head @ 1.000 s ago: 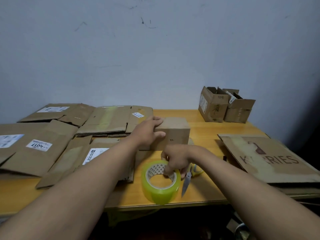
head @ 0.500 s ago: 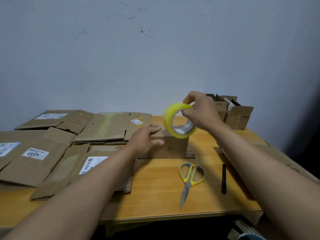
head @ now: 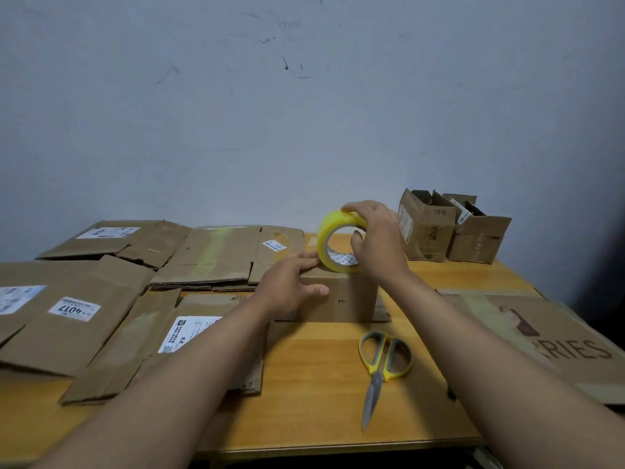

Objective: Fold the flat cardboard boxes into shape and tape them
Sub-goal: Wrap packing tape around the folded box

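The right hand (head: 378,245) grips the yellow tape roll (head: 338,245) upright on the folded box (head: 338,296) at mid-worktop, the left hand (head: 287,286) presses flat-fingered on the box's nine o'clock side, scissors (head: 382,363) at five o'clock

matt brown corrugated cardboard makes up the folded box (head: 341,299) and the flattened sheets (head: 101,316) beside it, several bearing white paper labels. the tape roll (head: 333,245) is glossy, translucent yellow plastic film on a printed white core. the scissors (head: 380,363) pair dull grey metal blades with yellow and grey plastic handles. the bench (head: 321,384) is smooth, lightly sheened orange wood; the wall (head: 304,113) is matt, scuffed grey paint.
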